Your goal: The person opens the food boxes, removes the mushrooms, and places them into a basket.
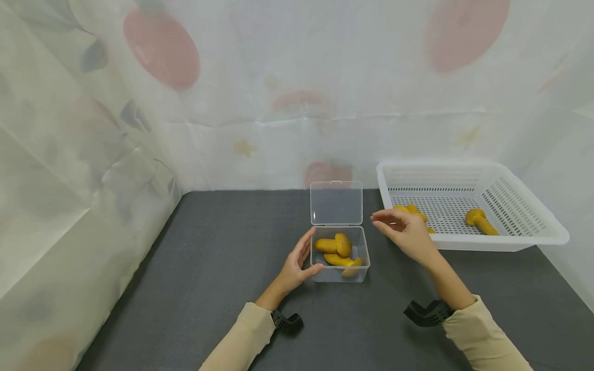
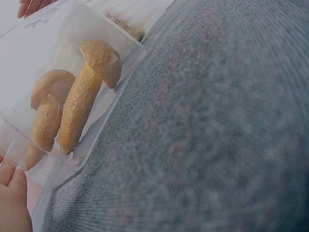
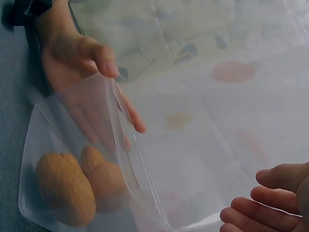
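Observation:
A clear plastic box (image 1: 340, 275) with its lid (image 1: 336, 203) raised stands on the dark table. Inside lie two yellow-brown mushrooms, one mushroom (image 1: 342, 245) behind the other mushroom (image 1: 337, 259). My left hand (image 1: 292, 265) rests against the box's left side, fingers extended along the wall and thumb at the front rim. To the right of the box, my right hand (image 1: 408, 234) hovers with fingers loosely bent and nothing between them. It overlaps the left end of a white basket (image 1: 482, 240) in the head view.
In the basket, a single mushroom (image 1: 482, 221) lies toward the right. More mushrooms (image 1: 412, 209) sit at its left end, partly hidden by my right hand. A patterned curtain (image 1: 278, 149) hangs behind the table (image 1: 223, 247) and along its left side.

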`<state>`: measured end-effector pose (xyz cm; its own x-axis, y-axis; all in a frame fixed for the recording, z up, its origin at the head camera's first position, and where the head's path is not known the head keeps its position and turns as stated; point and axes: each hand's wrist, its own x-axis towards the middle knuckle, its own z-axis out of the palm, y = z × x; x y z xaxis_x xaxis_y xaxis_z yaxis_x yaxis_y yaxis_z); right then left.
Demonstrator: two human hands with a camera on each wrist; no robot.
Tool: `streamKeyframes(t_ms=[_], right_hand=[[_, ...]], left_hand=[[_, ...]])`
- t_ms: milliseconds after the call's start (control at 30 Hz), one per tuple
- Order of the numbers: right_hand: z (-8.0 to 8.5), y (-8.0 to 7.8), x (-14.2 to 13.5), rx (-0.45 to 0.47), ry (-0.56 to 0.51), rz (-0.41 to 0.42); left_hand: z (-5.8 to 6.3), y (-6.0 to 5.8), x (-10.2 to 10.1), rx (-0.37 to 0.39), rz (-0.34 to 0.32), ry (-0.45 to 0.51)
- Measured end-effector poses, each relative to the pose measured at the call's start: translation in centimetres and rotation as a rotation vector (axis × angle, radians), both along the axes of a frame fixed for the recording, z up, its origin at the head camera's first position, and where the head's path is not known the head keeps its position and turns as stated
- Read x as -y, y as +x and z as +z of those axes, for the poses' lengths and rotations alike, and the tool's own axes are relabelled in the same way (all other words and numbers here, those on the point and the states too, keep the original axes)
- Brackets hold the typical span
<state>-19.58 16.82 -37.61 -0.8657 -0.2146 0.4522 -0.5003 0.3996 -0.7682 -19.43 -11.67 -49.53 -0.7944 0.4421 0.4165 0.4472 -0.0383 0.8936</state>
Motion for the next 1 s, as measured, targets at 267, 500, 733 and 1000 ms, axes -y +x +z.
streamKeyframes(t_ms=[267,500,733,1000], right_hand=[[0.0,0.4,1.1,0.121,0.067,0.032],[-0.4,0.6,2.3,0.173,0.144,0.037],[-1.0,0.6,3.4,0.207,0.155,0.087],[-1.4,0.6,4.9,0.244,0.212,0.142]], left_hand=[[0.2,0.1,-0.1,0.01,0.001,0.005],[0.1,0.1,-0.1,0.021,0.006,0.003],[0.3,0.3,-0.1,0.031,0.013,-0.005],[0.3,0.2,0.0,0.04,0.017,-0.013]])
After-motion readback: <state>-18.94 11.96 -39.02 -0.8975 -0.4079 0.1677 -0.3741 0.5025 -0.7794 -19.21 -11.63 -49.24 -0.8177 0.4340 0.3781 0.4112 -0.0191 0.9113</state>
